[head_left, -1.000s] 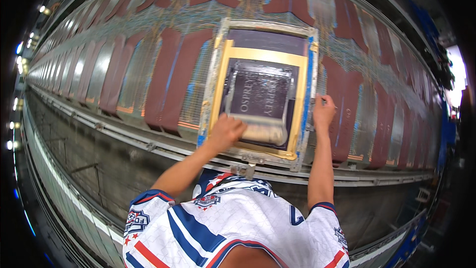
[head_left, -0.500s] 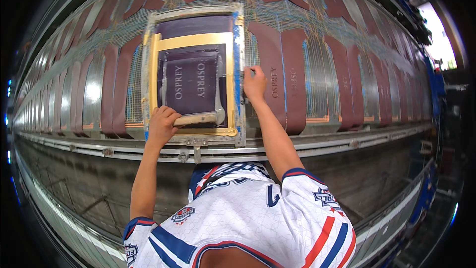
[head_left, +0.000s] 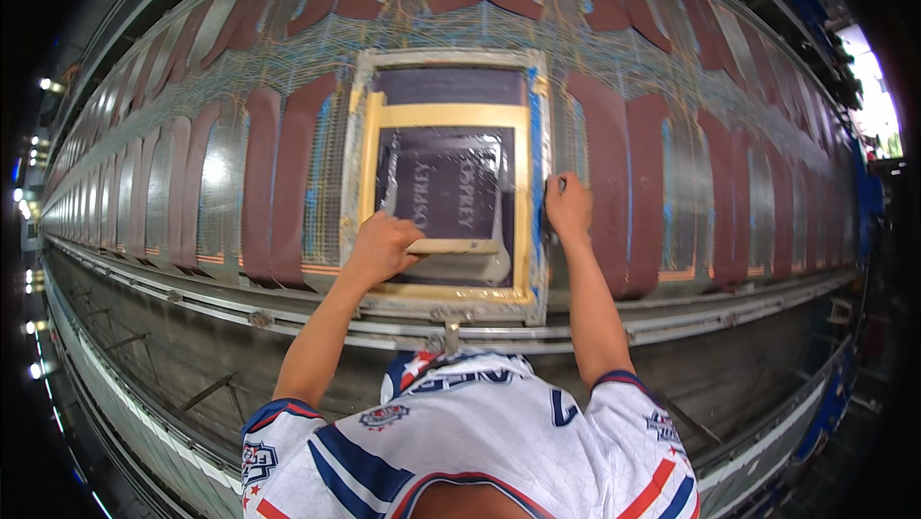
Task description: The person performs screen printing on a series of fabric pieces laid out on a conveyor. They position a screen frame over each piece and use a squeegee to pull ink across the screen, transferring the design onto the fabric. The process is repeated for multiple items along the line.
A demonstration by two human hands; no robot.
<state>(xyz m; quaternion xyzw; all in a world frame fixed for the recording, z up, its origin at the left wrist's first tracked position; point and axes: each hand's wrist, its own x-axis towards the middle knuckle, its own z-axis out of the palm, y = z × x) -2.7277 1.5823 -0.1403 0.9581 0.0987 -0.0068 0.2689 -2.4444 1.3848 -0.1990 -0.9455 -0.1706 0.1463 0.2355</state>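
Observation:
A screen printing frame (head_left: pixel 451 58) lies flat on the long table, its purple mesh (head_left: pixel 451 195) bordered with yellow tape and showing pale lettering. Across the near part of the mesh stands a squeegee (head_left: pixel 460 247) with a pale wooden handle. My left hand (head_left: pixel 386 245) is wrapped round the left end of that handle. Glossy wet streaks show on the mesh around the lettering. My right hand (head_left: pixel 570 204) is closed at the right side of the frame, fingers curled over its edge; its fingertips are partly hidden.
Maroon cut pieces (head_left: pixel 606 183) lie in rows along the table on both sides and beyond the frame. Blue and orange guide lines criss-cross the tabletop. A metal rail (head_left: pixel 662 331) runs along the near edge, with a clamp (head_left: pixel 452 335) at the frame.
The whole view has shifted, so the frame sits further right and lower in it. The squeegee has moved a little away from the frame's near end, my left hand with it.

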